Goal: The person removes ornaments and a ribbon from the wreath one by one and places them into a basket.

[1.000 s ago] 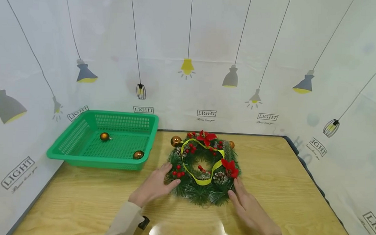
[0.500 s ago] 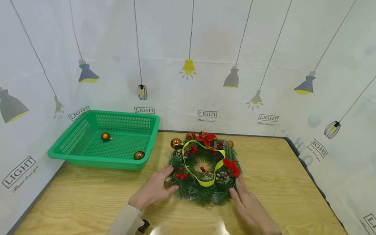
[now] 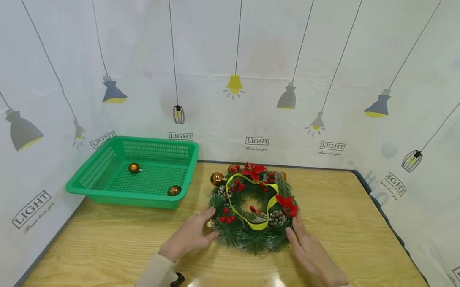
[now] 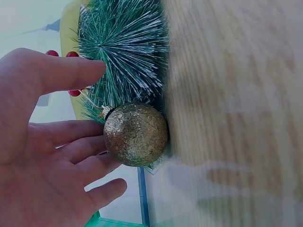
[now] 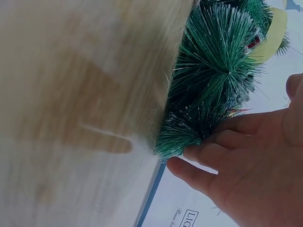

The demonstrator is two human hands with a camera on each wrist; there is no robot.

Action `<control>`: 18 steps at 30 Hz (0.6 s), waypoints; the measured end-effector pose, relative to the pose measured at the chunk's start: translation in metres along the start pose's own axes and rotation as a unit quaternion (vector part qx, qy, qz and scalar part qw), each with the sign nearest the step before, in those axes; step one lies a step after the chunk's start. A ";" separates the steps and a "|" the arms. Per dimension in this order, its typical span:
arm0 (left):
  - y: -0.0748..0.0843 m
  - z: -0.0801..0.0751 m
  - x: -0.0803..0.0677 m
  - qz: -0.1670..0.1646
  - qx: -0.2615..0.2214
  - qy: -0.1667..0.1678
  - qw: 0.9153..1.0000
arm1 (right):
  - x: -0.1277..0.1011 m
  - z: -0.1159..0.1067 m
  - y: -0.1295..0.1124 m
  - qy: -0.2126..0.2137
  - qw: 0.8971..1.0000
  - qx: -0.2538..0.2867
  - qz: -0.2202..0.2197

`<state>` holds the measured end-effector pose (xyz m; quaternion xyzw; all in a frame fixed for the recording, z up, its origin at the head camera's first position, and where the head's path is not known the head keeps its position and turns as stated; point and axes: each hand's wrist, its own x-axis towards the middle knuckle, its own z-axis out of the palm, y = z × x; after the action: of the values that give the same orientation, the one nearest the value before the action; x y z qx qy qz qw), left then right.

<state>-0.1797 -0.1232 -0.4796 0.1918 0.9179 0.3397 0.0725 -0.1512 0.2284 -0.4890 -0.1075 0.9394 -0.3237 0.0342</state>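
A green pine wreath (image 3: pixel 249 239) with red berries, poinsettias, pine cones and a yellow ribbon (image 3: pixel 267 206) lies flat on the wooden table (image 3: pixel 364 232). My left hand (image 3: pixel 192 237) rests at its near left edge. Its straight fingers (image 4: pixel 80 142) touch a gold glitter bauble (image 4: pixel 136 135) that hangs from the wreath's needles, and the thumb lies over the needles. My right hand (image 3: pixel 310 252) lies at the near right edge, its fingers (image 5: pixel 213 142) resting against the frosted needle tufts (image 5: pixel 213 71). Neither hand holds anything.
A green plastic basket (image 3: pixel 99 175) stands at the back left of the table with two copper baubles (image 3: pixel 134 167) (image 3: pixel 174 190) inside. Another copper bauble (image 3: pixel 216 178) sits on the wreath's far left. Printed fabric walls (image 3: pixel 237 55) close in three sides.
The head view has drifted slightly. Both hands stay against the wreath's near sides with hardly any movement.
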 end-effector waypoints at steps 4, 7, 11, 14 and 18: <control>0.001 0.001 -0.002 -0.005 -0.005 0.000 1.000 | 0.001 -0.001 0.002 0.007 1.000 -0.003 -0.004; 0.002 0.002 -0.003 -0.007 -0.010 0.002 1.000 | 0.002 -0.002 0.003 0.012 1.000 -0.003 -0.011; 0.002 0.003 -0.004 -0.006 -0.010 0.004 1.000 | 0.004 -0.003 0.005 0.010 1.000 0.002 -0.013; 0.002 0.004 -0.005 -0.003 -0.009 0.003 1.000 | 0.006 -0.004 0.005 0.004 1.000 0.006 -0.010; 0.002 0.005 -0.006 0.007 -0.004 0.002 1.000 | 0.007 -0.005 0.005 -0.007 1.000 0.014 -0.004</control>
<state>-0.1723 -0.1215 -0.4817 0.1972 0.9152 0.3446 0.0696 -0.1594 0.2341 -0.4881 -0.1131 0.9339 -0.3366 0.0410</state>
